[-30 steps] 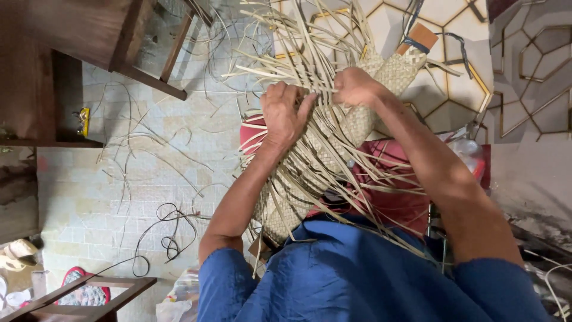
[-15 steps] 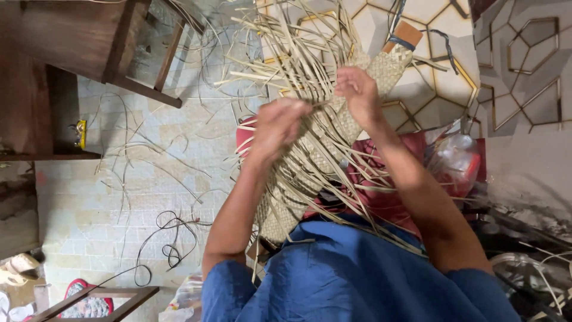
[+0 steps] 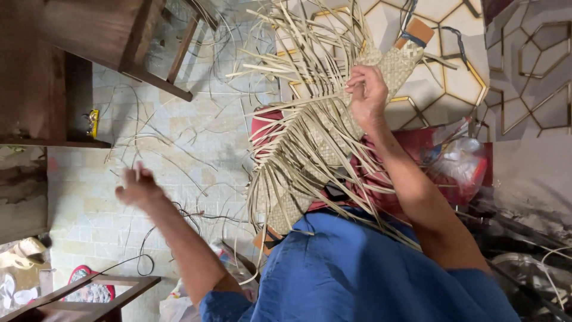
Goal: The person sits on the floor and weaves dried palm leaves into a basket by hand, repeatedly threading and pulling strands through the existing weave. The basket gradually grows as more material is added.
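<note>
While the right hand (image 3: 367, 95) pinches a strip of the woven mat (image 3: 310, 149), the left hand (image 3: 138, 188) hangs open, blurred, well apart.

The left hand (image 3: 138, 186) is motion-blurred, its grip unreadable; the woven palm-strip mat (image 3: 310, 149) beside it hides the lap.

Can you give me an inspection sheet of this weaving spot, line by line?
Surface: pale tiled floor, strewn with loose strips.
Job's things: half-woven palm-leaf mat, loose strands fanning out, lying over the lap.
Clutter: red cushion, clear plastic bag, flat sandal.
Hands: right hand grip closed on the mat's strands; left hand off the mat, blurred, open in the air.
Cables: dark cord looping over the floor.
Surroundings: wooden chair, patterned hexagon tiles.
</note>
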